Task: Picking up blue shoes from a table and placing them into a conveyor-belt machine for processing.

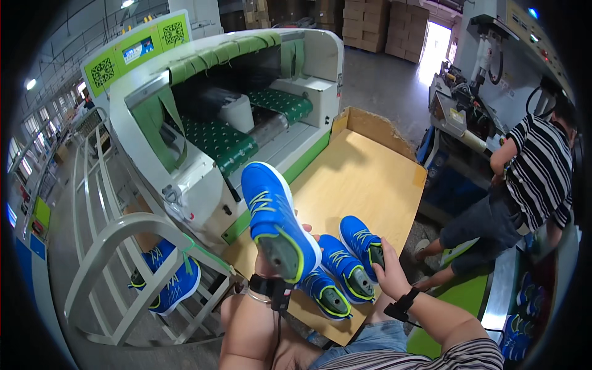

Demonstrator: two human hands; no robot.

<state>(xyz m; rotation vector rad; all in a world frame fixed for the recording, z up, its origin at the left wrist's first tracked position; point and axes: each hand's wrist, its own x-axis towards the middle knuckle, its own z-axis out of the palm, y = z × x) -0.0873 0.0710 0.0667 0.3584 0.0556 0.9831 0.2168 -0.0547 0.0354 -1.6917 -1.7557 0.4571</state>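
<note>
A blue sneaker (268, 209) with yellow-green laces and a white sole is raised in front of me, a grey last inside its opening. My left hand (265, 266) is closed around it from beneath, mostly hidden by the shoe. My right hand (392, 271) is closed on the heel of another blue sneaker (356, 235), its thumb at the opening. Between them, a blue sneaker (338, 258) and a lower blue sneaker (322, 288) rest on the tan board table (364, 166), lasts inside both.
Behind the table stands a white and green machine (216, 105) with a dotted green conveyor belt (216, 143). To the left, a white metal rack (117, 228) holds blue sneakers (176, 280). A co-worker in a striped shirt (536, 166) stands at the right, near more blue shoes (517, 333).
</note>
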